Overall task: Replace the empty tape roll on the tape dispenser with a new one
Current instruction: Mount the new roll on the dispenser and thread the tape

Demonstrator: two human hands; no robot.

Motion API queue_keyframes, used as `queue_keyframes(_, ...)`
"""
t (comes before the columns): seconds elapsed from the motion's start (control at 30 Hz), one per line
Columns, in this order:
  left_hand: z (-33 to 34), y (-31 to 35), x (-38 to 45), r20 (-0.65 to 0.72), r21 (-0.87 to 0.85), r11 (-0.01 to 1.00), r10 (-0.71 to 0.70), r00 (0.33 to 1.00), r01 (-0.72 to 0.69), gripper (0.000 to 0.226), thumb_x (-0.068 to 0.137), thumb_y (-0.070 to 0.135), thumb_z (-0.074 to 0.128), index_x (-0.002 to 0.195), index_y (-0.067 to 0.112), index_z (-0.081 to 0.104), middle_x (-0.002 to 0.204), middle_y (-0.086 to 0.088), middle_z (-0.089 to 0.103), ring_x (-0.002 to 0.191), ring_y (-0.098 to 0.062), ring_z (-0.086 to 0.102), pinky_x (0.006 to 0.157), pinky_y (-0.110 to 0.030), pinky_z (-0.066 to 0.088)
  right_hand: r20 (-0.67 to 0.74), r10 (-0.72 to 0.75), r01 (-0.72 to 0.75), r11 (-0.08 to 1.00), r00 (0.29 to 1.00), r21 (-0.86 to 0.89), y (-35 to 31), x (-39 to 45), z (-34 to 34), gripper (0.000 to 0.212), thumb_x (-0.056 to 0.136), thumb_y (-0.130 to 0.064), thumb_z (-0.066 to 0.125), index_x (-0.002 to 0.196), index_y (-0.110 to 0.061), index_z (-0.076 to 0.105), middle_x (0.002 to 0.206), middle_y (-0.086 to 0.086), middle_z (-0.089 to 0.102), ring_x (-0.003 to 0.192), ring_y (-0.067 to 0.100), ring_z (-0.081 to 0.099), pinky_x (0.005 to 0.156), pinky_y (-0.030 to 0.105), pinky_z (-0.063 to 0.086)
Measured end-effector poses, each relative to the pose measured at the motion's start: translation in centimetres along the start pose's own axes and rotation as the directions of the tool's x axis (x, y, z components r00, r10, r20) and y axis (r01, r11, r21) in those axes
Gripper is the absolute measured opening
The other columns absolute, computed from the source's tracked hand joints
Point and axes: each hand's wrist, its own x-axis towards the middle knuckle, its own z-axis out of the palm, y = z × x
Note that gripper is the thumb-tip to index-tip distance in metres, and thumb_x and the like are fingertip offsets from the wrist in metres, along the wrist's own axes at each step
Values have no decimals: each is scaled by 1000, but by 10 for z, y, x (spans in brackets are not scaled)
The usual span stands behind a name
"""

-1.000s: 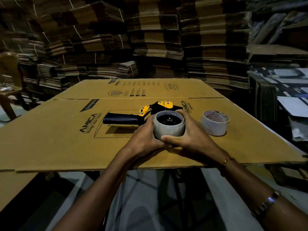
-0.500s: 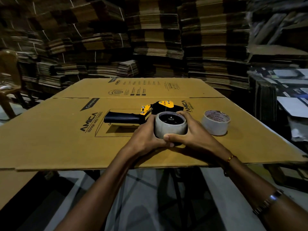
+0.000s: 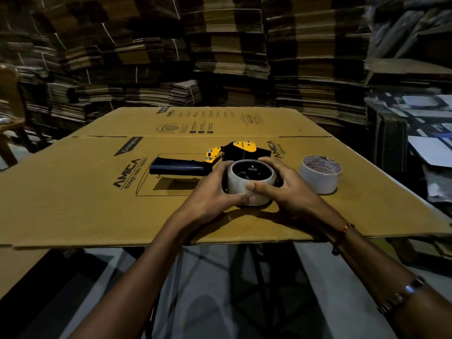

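A flattened carton [image 3: 73,192] covers the table. On it lies the dispenser [image 3: 210,160], handle pointing left. The left hand [image 3: 210,199] curls round the near-left side of the tape roll [image 3: 247,184] seated on the dispenser's hub; the right hand [image 3: 281,189] grips its right side, thumb on the front. Just right stands a white roll [image 3: 320,177], upright, apart from the hands.
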Motion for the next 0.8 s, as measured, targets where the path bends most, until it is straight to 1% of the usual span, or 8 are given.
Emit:
queue_keyframes(0.1,-2,-1,2,17,50,999,10,1000,-10,86,71,36,86,143,29,39,118,23,50,103,12,49,75,-2,46,-4,-12,12,998,1000,-64,1,2,-2,72,71,-52,83,133,-31,53,126,-12,65,117,6,62,99,37,54)
queue_keyframes(0.2,-3,4,2,15,58,998,14,1000,-15,83,72,34,87,141,29,41,117,22,53,105,8,52,79,-4,47,-7,-16,15,995,1000,-100,-3,2,-3,70,71,-54,81,131,-34,52,126,-13,64,116,3,61,99,34,54)
queue_keyframes(0.33,-1,8,-5,-16,70,997,26,1000,-25,90,73,37,85,148,24,38,136,9,54,123,-7,52,99,-24,49,-21,-4,2,994,1000,-109,-9,-1,0,85,65,-65,78,137,-32,49,131,-10,62,119,6,60,102,37,52)
queue_keyframes(0.4,-1,9,-11,-41,75,997,25,999,-22,97,74,39,84,153,23,31,148,5,49,132,-12,48,107,-34,47,-34,7,-10,997,999,-82,-14,-5,2,87,71,-60,79,144,-30,43,136,-9,59,121,8,58,102,32,50)
queue_keyframes(0.53,0,11,-32,-162,-1,993,114,980,-116,68,84,26,78,144,24,47,142,8,54,127,-4,52,100,-17,47,-53,-13,12,1000,999,-16,-19,-14,4,87,78,-54,76,151,-31,35,143,-13,49,126,5,52,98,23,47)
queue_keyframes(0.63,-15,7,-41,-363,240,957,246,899,-165,38,93,21,67,131,19,60,128,5,60,118,-13,58,95,-25,51,-76,-41,41,999,996,-1,-18,-21,4,74,81,-53,71,147,-37,40,147,-15,43,128,5,48,95,22,46)
queue_keyframes(0.7,-33,5,-34,-413,393,913,281,866,-108,35,96,20,61,131,17,58,131,1,56,121,-19,54,100,-34,47,-82,-73,67,996,994,-63,-15,-24,4,64,87,-50,66,145,-36,45,149,-14,40,134,10,44,100,27,45)
queue_keyframes(0.8,-60,1,-20,-316,551,832,144,938,58,55,98,31,57,148,16,42,149,-2,45,136,-23,39,109,-35,34,-73,-113,104,987,991,-119,-13,-25,3,50,90,-48,61,138,-34,54,150,-14,39,139,12,40,107,35,44)
